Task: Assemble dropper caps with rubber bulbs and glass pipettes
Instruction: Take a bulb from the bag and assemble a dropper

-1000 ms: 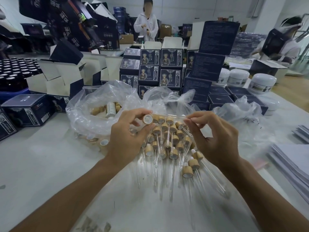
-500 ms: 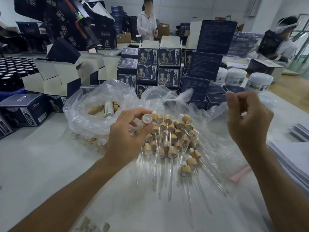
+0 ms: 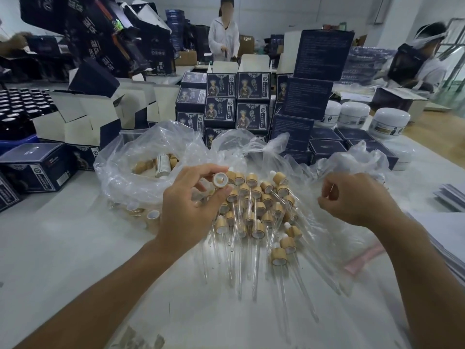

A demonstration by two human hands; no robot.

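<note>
Bamboo-coloured, the dropper cap [image 3: 221,179] sits pinched between thumb and fingertips of the left hand [image 3: 191,205], its white-lined open end turned toward the camera, raised above the heap of finished droppers [image 3: 254,210] on the counter [image 3: 50,248]. Judged light and rigid, the cap tolerates a firm pinch on its side wall; that is the proper place to hold it, leaving the bore free. The right hand [image 3: 352,199] is curled, its grip closed on what appears to be a thin glass pipette [image 3: 331,188] near its upper end, level with the cap and well apart from it. Glass of this section is judged fragile and slippery; hold close to the entering end and push straight. The pipette's length and tip cannot be made out against the clear plastic bag [image 3: 141,157]. Whether a rubber bulb is fitted in the held cap is not visible. Loose caps beyond the left grip are blurred by film.
</note>
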